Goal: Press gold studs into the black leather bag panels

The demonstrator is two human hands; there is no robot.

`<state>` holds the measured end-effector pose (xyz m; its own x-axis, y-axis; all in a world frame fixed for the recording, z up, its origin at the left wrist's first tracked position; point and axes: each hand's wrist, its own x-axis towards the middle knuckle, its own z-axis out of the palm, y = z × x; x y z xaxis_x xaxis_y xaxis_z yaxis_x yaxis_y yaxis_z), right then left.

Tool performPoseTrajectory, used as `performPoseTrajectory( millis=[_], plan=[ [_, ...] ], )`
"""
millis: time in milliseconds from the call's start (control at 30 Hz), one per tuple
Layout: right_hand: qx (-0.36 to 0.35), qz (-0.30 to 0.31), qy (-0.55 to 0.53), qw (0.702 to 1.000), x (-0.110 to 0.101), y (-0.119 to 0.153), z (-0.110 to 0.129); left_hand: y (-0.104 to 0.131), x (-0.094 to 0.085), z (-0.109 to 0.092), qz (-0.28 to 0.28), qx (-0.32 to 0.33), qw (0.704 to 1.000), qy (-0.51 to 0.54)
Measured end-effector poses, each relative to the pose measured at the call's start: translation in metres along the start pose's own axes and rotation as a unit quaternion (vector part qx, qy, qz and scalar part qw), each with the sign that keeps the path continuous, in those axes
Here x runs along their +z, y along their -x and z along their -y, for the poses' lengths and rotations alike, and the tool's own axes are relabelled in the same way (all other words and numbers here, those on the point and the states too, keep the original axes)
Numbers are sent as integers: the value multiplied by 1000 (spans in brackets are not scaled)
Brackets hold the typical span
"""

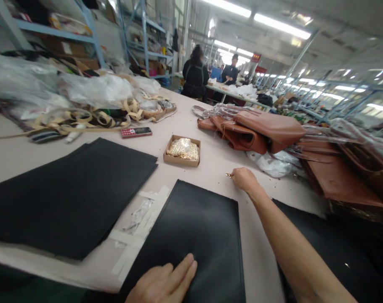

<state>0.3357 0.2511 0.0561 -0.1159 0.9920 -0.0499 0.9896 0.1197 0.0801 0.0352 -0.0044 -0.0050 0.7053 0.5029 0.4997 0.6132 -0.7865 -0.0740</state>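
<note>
My left hand (163, 280) lies on a black leather-like panel (207, 227) in front of me, its fingers stretched out toward the right. Beyond the panel's far right corner, my right hand (244, 179) is closed at the table surface. Small gold metal pieces (229, 175) show at its fingertips; whether they are pinched or only touched is hard to tell. A small cardboard box (182, 161) with a clear bag of gold pieces (183, 148) stands past the panel's far edge. More black panels (71, 193) lie stacked at the left.
Brown leather bags (267, 126) with plastic-wrapped handles are piled at the right, near black material (330, 248). A red phone (136, 132), beige straps (84, 120) and plastic bags (93, 90) lie at the far left. Two people (195, 75) (231, 73) are in the background.
</note>
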Motion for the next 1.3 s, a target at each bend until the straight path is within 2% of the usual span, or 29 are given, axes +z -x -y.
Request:
performPoseTrajectory(
  millis=[100, 267, 367, 433, 467, 500, 567, 600, 633, 700, 800, 1000, 1300],
  plan=[
    [18, 3, -1, 1000, 0, -7, 2, -1, -1, -7, -9, -32, 999, 40],
    [40, -6, -41, 998, -5, -6, -2, -5, -9, -12, 54, -51, 993, 87],
    [42, -16, -81, 996, -10, 19, 5, -7, -11, -12, 50, -56, 993, 93],
    [33, -5, -150, 988, -10, 50, 20, -7, -11, -12, 44, -60, 993, 95],
    [24, 9, -209, 978, -9, 70, 30, -7, -11, -12, 40, -59, 993, 96],
    [14, 32, -303, 952, -7, 91, 42, -7, -11, -12, 36, -59, 993, 97],
    [-5, 81, -462, 883, -4, 134, 67, -7, -12, -11, 26, -58, 993, 100],
    [-9, 104, -503, 858, -2, 154, 79, -6, -12, -11, 21, -56, 993, 103],
    [-10, 122, -519, 846, -1, 171, 89, -6, -12, -11, 16, -53, 993, 106],
    [-5, 147, -508, 849, 1, 196, 105, -6, -11, -10, 15, -45, 992, 114],
    [-4, 161, -453, 877, 0, 212, 115, -6, -11, -10, 25, -40, 992, 121],
    [-48, 163, -369, 914, -12, 207, 126, -6, -13, -10, 47, -40, 990, 125],
    [-47, 215, -321, 921, -19, 196, 133, -6, -14, -10, 47, -42, 988, 142]
  ],
)
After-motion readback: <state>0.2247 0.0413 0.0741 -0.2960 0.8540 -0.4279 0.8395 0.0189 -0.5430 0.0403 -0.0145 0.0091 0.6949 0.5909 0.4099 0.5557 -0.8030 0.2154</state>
